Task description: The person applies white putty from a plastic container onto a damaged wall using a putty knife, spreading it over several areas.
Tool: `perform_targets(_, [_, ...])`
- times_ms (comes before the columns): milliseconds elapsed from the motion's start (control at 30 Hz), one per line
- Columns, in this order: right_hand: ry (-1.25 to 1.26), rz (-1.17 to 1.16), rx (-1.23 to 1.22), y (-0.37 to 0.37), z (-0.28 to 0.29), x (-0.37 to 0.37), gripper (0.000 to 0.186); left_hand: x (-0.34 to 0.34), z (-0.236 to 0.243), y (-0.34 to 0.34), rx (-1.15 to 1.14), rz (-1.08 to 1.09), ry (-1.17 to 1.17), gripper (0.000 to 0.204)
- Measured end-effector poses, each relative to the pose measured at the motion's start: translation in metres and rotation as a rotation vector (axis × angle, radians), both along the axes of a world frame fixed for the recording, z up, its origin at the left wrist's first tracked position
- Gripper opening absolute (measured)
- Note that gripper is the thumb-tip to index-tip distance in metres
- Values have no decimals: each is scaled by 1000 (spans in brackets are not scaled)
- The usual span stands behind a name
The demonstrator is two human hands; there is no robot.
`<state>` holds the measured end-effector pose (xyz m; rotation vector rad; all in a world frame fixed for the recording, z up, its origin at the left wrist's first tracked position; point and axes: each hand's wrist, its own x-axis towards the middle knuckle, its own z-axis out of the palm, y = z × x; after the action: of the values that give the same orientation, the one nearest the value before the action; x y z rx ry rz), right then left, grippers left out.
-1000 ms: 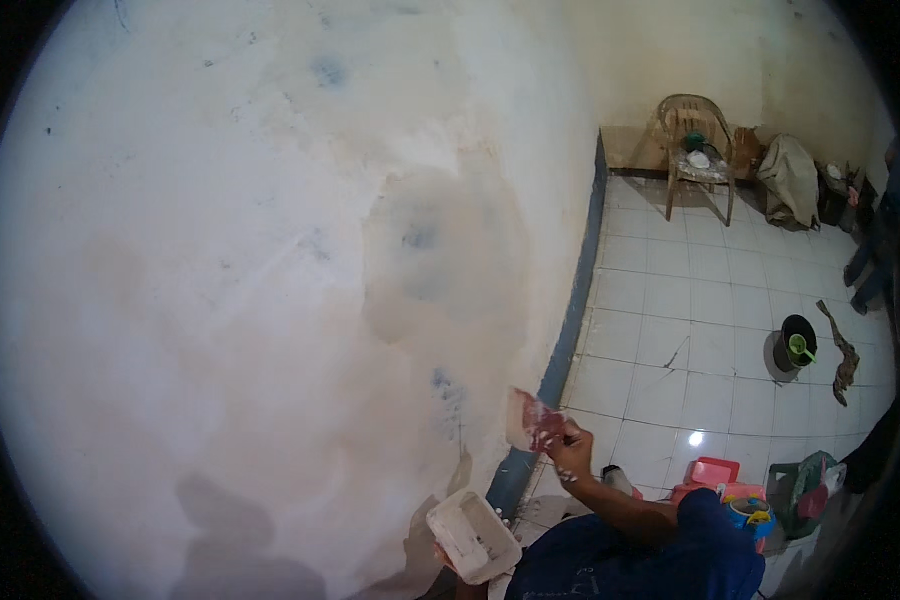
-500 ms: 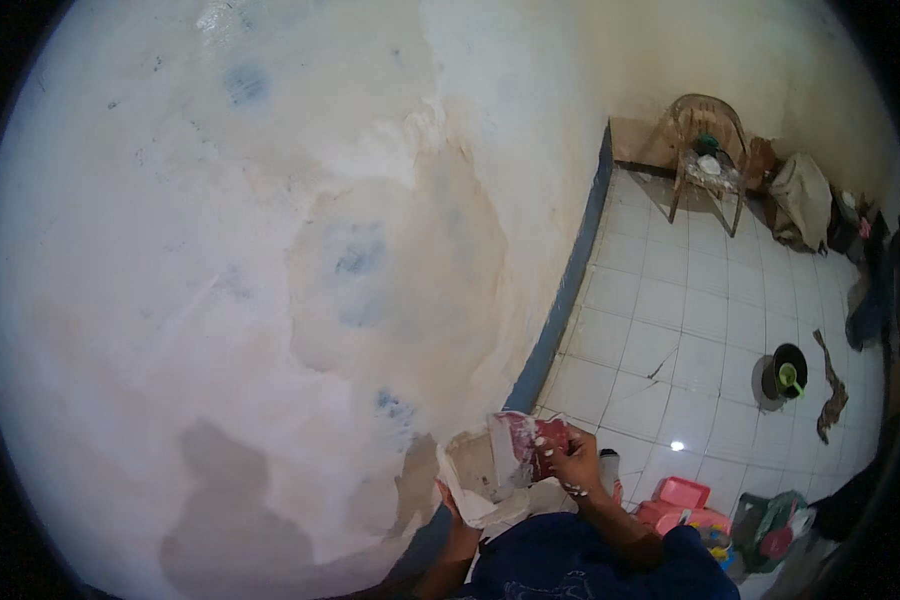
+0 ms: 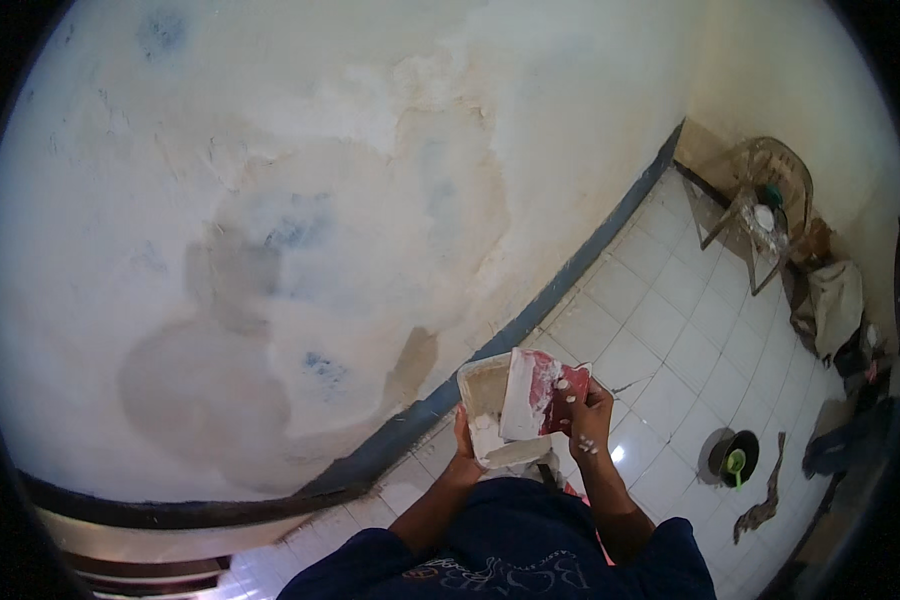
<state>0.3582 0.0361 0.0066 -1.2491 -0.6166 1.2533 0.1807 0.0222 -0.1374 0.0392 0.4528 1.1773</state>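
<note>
My left hand (image 3: 464, 452) grips a shallow off-white rectangular tub (image 3: 473, 390) by its near left side. Pale putty coats the inside of the tub. In my right hand (image 3: 588, 425) is a red putty spreader (image 3: 548, 396), its broad face smeared with white. The spreader lies over the right part of the tub and hides that side; whether the two touch, I cannot tell. Dabs of putty stick to my right fingers and wrist. Ahead and to the left rises a wall (image 3: 370, 235) with damp-looking beige patches and bluish spots.
A blue skirting band (image 3: 570, 270) runs between wall and white floor tiles (image 3: 660, 330). At right stand a dark bucket (image 3: 720, 457) with a green dipper (image 3: 736, 463), a crumpled rag (image 3: 763, 508), a dirty chair (image 3: 778, 175) and a pale sack (image 3: 836, 300). A dark-edged ledge (image 3: 190, 513) shows lower left.
My view has turned, and the pink containers have left the picture. The tub now sits level before my chest, with the spreader brought over it. Both hands keep their hold.
</note>
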Motion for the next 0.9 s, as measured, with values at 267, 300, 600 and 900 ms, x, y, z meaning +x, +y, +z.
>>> perform_targets(267, [451, 134, -191, 30, -43, 18, 8, -16, -55, -23, 64, 141, 84, 83])
perform_targets(300, [453, 143, -195, 35, -48, 9, 8, -25, -57, -30, 25, 199, 115, 89])
perform_targets(600, [-84, 57, 369, 99, -108, -105, 17, -140, -14, -91, 138, 273, 0, 111])
perform_targets(900, [-732, -388, 867, 102, -97, -223, 31, -204, 21, -102, 144, 89, -150, 113])
